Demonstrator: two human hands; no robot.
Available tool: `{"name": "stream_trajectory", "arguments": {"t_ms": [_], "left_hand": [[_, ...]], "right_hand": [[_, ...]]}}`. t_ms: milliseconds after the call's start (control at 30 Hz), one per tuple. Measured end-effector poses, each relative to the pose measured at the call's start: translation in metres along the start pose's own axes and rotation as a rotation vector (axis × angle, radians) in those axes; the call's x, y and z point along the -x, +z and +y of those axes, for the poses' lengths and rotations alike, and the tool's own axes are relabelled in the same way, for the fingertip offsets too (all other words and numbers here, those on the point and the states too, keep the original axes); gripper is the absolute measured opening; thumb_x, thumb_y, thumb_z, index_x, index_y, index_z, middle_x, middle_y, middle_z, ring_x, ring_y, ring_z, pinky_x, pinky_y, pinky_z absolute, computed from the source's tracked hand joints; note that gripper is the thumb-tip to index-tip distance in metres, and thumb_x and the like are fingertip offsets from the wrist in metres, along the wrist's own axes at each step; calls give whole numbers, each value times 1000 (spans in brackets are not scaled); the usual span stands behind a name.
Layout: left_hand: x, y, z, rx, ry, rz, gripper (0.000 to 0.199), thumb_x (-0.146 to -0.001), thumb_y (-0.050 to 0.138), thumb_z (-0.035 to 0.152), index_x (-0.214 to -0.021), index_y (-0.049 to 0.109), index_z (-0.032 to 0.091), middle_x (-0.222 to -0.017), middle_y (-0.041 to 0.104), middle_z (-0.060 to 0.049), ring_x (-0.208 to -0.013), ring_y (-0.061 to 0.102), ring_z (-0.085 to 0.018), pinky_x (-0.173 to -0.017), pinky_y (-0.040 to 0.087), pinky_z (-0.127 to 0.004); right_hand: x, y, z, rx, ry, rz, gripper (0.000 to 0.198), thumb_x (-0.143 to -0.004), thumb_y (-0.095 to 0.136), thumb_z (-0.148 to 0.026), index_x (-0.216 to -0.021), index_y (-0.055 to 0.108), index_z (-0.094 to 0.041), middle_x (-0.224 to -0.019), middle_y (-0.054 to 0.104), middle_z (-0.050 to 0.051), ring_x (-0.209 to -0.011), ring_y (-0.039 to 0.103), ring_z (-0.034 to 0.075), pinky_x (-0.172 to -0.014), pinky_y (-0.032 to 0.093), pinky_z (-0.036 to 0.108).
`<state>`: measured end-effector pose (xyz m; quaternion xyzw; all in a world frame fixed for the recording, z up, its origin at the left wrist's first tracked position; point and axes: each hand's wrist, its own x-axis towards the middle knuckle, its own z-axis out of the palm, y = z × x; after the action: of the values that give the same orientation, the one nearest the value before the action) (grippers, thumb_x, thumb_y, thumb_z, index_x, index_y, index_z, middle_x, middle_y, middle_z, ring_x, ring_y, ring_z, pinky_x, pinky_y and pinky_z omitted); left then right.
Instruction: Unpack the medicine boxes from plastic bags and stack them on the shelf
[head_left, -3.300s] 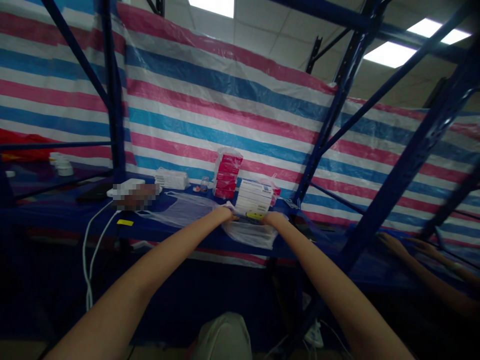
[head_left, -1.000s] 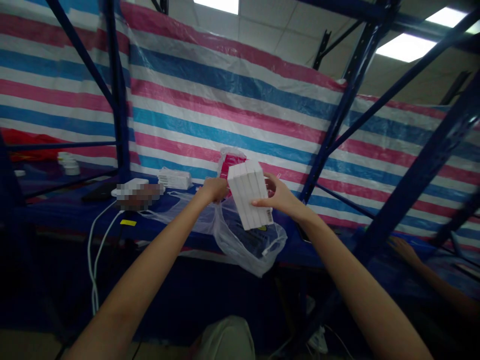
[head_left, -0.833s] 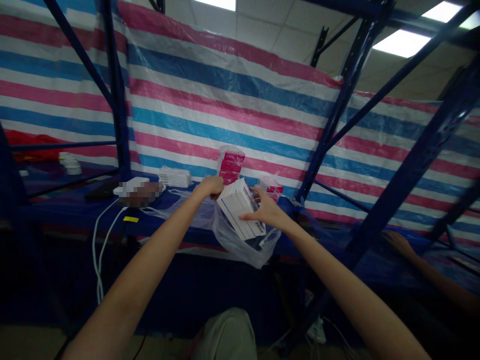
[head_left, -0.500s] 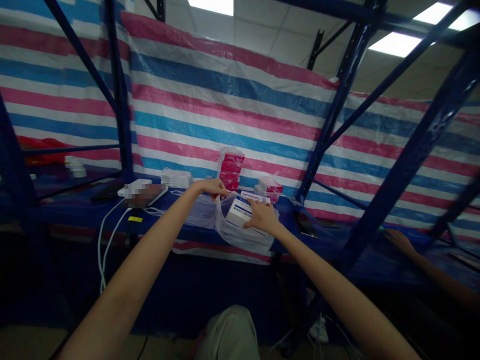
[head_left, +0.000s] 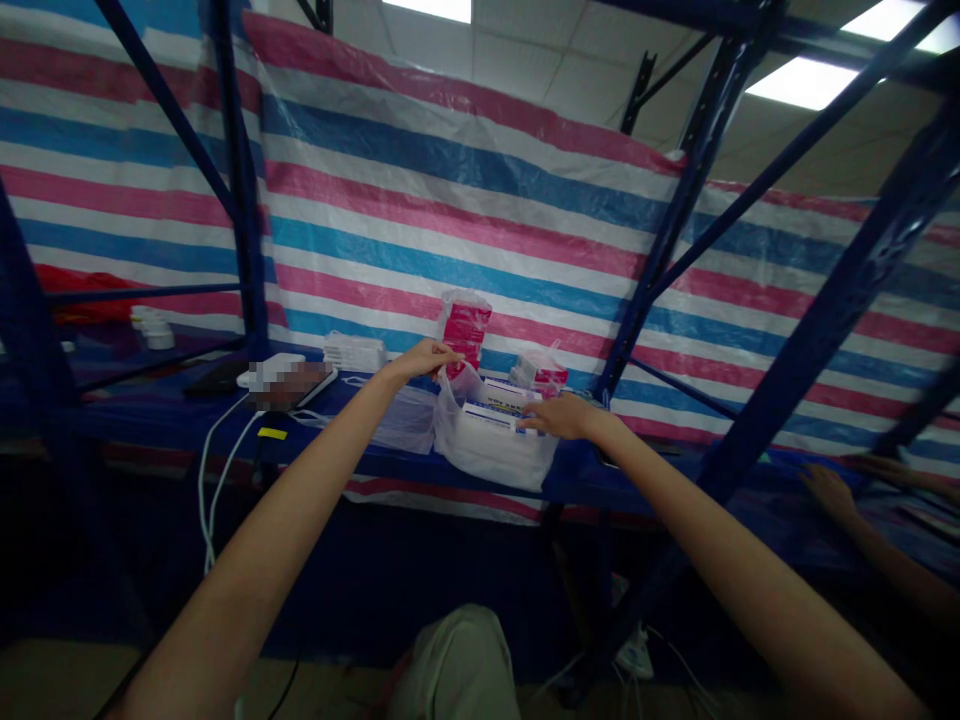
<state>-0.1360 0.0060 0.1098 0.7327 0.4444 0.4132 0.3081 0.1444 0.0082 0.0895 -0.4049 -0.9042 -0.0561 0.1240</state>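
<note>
A clear plastic bag (head_left: pixel 491 455) stands on the blue shelf with its mouth held up at the left. My left hand (head_left: pixel 426 360) pinches the bag's rim there, finger and thumb closed. Inside lie white boxes with blue markings; one white box (head_left: pixel 491 413) is near the front, and another white box (head_left: pixel 510 393) shows behind it. My right hand (head_left: pixel 564 414) is at the bag's right side, its fingers apart and reaching over the boxes, fingertips at the front box's right end. The bag film blurs the boxes' lower parts.
Behind the bag stand a tall red wrapped pack (head_left: pixel 466 330) and a lower red-and-white wrapped pack (head_left: pixel 541 372). To the left are a white stack (head_left: pixel 354 352), a phone (head_left: pixel 304 388) with white cables and a flat plastic bag (head_left: pixel 401 418). Another person's hand (head_left: pixel 829 490) is at far right.
The front box has gone down into the bag and lies flatter. My right hand has shifted right, off the box's top. My left hand still holds the rim, slightly higher.
</note>
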Motion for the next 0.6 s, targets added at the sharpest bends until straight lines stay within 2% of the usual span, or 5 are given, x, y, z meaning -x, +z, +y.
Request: {"name": "stream_trajectory", "arguments": {"t_ms": [100, 267, 333, 467, 600], "left_hand": [[-2, 7, 1, 63, 5, 65, 27, -77, 55, 36, -66, 60, 11, -42, 45, 4, -36, 38, -5, -39, 27, -18], [-8, 21, 7, 167, 3, 205, 24, -79, 53, 31, -67, 60, 12, -47, 48, 3, -40, 41, -6, -43, 30, -18], [-12, 24, 8, 207, 22, 233, 22, -79, 52, 28, -67, 60, 12, -50, 50, 2, -43, 42, -6, -46, 32, -18], [-19, 26, 8, 245, 77, 244, 21, -79, 50, 24, -65, 59, 11, -54, 53, 0, -49, 44, -6, -51, 35, -18], [-23, 26, 6, 274, 98, 212, 22, -79, 51, 25, -63, 57, 11, -65, 60, -2, -55, 48, -7, -55, 37, -17]], "right_hand": [[15, -18, -1, 238, -73, -129, 29, -83, 48, -45, -78, 67, -24, -80, 67, 8, -84, 60, 28, -85, 35, 46], [23, -51, 9, 428, -113, 20, 34, -83, 50, -45, -91, 66, -16, -101, 60, 17, -99, 51, 32, -85, 33, 44], [25, -59, 21, 414, -133, -9, 35, -79, 54, -47, -93, 66, -17, -103, 59, 16, -98, 51, 31, -83, 35, 41], [32, -66, 42, 250, -164, -180, 30, -70, 63, -49, -84, 69, -23, -93, 63, 9, -90, 56, 27, -74, 39, 34], [37, -72, 60, 60, -37, -282, 21, -59, 71, -42, -66, 68, -22, -69, 65, 4, -65, 58, 21, -62, 40, 30]]}}
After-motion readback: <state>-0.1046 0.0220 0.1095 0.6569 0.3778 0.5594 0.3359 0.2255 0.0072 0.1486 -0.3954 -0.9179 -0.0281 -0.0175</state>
